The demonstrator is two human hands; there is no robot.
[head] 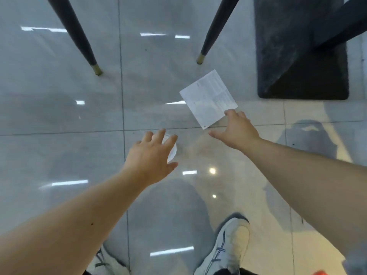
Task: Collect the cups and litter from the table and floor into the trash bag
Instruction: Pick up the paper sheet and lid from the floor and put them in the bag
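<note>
— What's going on down there on the floor (59,108)?

— A person leans over glossy grey tiles, both bare arms stretched down. The left hand (151,155) is spread, fingers fanned over a clear plastic cup (172,149) that sits on the tile beneath the palm; whether the fingers touch it yet, I cannot tell.

— And the other one?

— The right hand (237,130) is spread too, fingertips at the near corner of a white printed sheet of paper (208,98) lying flat on the floor, just right of the cup. Nothing is pinched in either hand.

— What's around them?

— Two dark chair legs (79,36) with brass tips stand beyond the cup and the paper; a black mat (301,80) lies to the right. A white sneaker (228,249) shows at the bottom edge, with part of another to its left.
</note>
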